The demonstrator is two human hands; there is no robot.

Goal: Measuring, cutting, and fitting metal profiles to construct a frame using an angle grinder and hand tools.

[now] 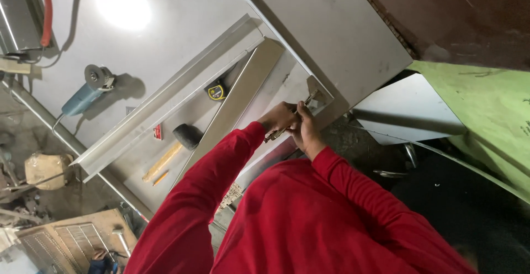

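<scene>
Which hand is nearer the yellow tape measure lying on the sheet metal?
Left. The left hand grips the locking pliers just right of and below the tape measure. The right hand is on the pliers' far side, farther away.

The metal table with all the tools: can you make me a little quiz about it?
1. True or false: both hands grip one plier-like tool.
2. Which lies nearer the hands: A the yellow tape measure, or B the blue angle grinder?
3. What colour is the mallet's head?

Key:
1. True: the left hand and right hand hold the locking pliers at the metal sheet edge.
2. A: the tape measure, not the grinder.
3. Black: the mallet.
</scene>
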